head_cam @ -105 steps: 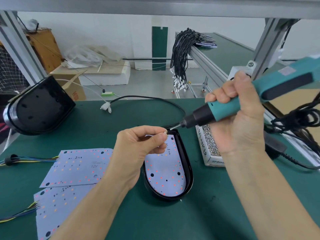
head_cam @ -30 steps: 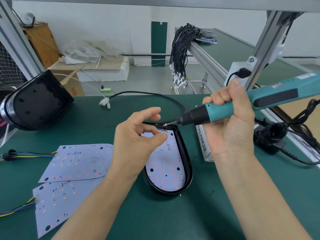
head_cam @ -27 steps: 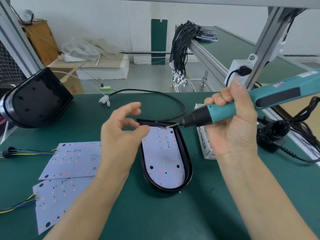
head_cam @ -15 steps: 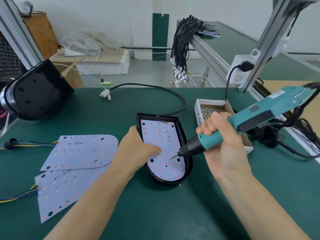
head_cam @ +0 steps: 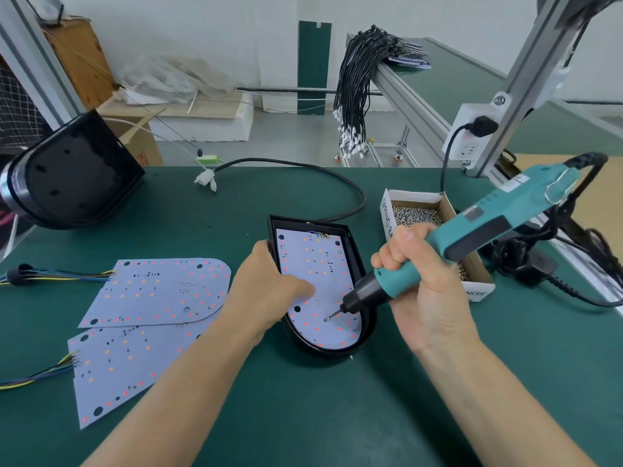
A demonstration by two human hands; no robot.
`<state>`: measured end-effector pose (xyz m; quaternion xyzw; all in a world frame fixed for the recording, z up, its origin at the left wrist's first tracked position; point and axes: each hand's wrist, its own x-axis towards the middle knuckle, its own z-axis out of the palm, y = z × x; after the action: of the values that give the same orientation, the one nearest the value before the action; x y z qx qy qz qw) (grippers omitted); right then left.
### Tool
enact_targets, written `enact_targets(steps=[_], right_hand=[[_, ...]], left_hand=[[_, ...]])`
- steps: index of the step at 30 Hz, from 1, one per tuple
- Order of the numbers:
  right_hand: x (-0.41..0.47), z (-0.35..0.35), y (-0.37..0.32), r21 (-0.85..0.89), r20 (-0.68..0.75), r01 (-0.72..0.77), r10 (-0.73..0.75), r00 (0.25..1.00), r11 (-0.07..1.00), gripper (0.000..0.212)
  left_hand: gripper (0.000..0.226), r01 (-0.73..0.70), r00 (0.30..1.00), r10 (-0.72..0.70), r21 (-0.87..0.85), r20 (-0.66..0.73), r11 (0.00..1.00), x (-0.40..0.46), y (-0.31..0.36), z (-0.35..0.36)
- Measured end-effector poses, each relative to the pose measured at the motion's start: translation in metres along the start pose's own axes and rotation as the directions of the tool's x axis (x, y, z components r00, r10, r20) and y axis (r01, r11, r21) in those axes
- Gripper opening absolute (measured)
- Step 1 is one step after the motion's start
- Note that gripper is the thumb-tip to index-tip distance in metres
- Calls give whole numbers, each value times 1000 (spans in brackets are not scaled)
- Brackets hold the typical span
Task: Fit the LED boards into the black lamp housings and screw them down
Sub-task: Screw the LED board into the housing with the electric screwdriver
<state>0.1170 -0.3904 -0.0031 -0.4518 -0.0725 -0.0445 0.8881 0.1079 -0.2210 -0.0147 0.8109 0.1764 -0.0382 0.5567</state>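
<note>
A black lamp housing lies on the green bench with a white LED board seated inside it. My left hand grips the housing's left rim, its thumb lying on the board. My right hand holds a teal electric screwdriver, tilted down to the left. Its bit tip touches a hole near the board's rounded near end. Two loose LED boards with coloured wires lie to the left, one overlapping the other.
An open cardboard box of screws stands right of the housing. A stack of black housings lies on its side at far left. A black cable loops behind the housing. A socket and plug hang on the right frame post.
The screwdriver moved from the board's far end to its near rounded end. My left hand dropped from pinching at the far end and took hold of the housing's left rim.
</note>
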Motion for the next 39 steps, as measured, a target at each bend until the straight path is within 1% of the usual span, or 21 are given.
enact_targets(steps=[3,7,8,10,12,14,16,18,19,22,23,24,25,26,28,30,32,34,35,37,39], right_hand=[[0,1,-1,-27,64,4,-2,998,1000,31],[1,2,-2,-26,237,-7,13,971,1000,24],[3,1,-3,-37,297,-21,31,954,999,29],[5,-1,-7,-64,408,-62,83,909,996,52],[6,-3,-10,-55,449,-111,124,885,992,68],[8,-6,-12,-33,445,-139,139,885,990,61],[8,-10,-11,-48,452,-127,135,882,991,39],[10,-12,-14,-59,515,-129,141,845,990,16],[13,-13,-17,-62,568,-153,161,807,986,15],[20,-12,-22,-129,713,-180,218,666,975,24],[21,-11,-21,-138,732,-180,223,644,974,27],[22,-9,-21,-121,727,-186,215,652,975,30],[24,-6,-21,-76,700,-205,198,686,976,33],[26,-4,-22,2,641,-233,177,747,972,38],[34,-3,-29,170,448,-272,172,877,947,48],[43,-4,-40,163,251,-297,251,935,941,59],[48,-7,-43,-32,93,-346,348,933,938,66],[46,-10,-32,-334,-63,-371,372,926,866,68],[42,-8,-24,-496,-108,-358,353,929,791,63],[34,-3,-8,-774,-106,-276,313,944,570,45],[30,1,9,-924,-77,-177,287,955,339,40]], left_hand=[[49,6,1000,-6,-12,2,1000,0,1,1],[48,10,1000,-10,-39,-2,999,0,1,2],[48,13,1000,-13,-42,-4,999,0,1,2],[50,13,1000,-14,-45,-2,999,0,1,2],[51,11,1000,-11,-51,0,999,0,1,2],[49,11,1000,-11,-58,-2,998,1,0,2],[48,10,1000,-10,-62,1,998,1,0,2],[48,7,1000,-7,-63,7,998,2,-1,2],[49,9,1000,-9,-65,7,998,2,-1,2],[50,17,1000,-16,-65,12,998,2,1,2],[51,19,1000,-18,-67,15,998,1,2,2],[53,21,1000,-20,-72,17,997,0,3,2],[54,22,1000,-20,-84,17,996,-1,4,2],[52,19,1000,-17,-99,15,995,-1,3,1],[44,15,1000,-16,-153,-6,988,-1,-1,-2],[39,9,998,-26,-257,-60,966,4,-7,-11],[39,-18,993,-27,-382,-111,924,8,-13,-22],[41,-57,991,-6,-468,-131,882,9,-15,-30],[43,-80,990,10,-487,-144,870,9,-15,-32],[45,-124,985,46,-500,-165,857,8,-13,-33],[48,-157,982,77,-515,-174,843,6,-10,-32]])
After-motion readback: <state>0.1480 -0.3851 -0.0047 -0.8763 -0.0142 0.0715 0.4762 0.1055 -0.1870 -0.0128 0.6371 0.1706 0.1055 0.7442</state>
